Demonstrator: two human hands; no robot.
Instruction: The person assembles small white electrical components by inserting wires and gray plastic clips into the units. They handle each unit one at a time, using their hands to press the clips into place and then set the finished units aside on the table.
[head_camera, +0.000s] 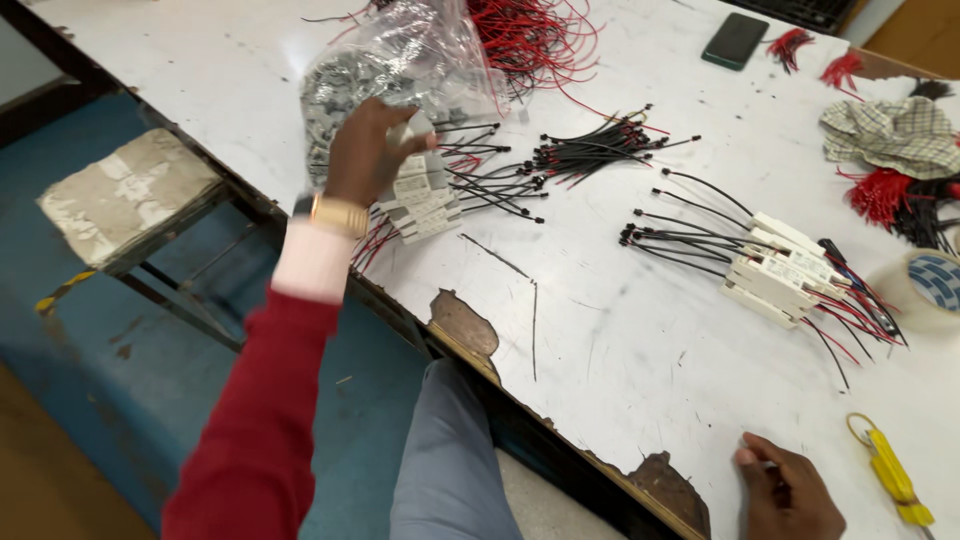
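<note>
Presently, left hand (370, 150) pinches one small white block (412, 128) beside the clear bag (400, 60); right hand (790, 490) rests loosely curled, empty, on tabletop (620, 340). Two wired stacks (775, 270) done; many loose wires (590, 150) remain.

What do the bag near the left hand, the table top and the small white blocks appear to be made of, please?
Bag: thin clear plastic film, glossy and crinkled.
Table top: white laminate over brown board, chipped at the edge.
White blocks: probably matte moulded plastic or ceramic.
</note>
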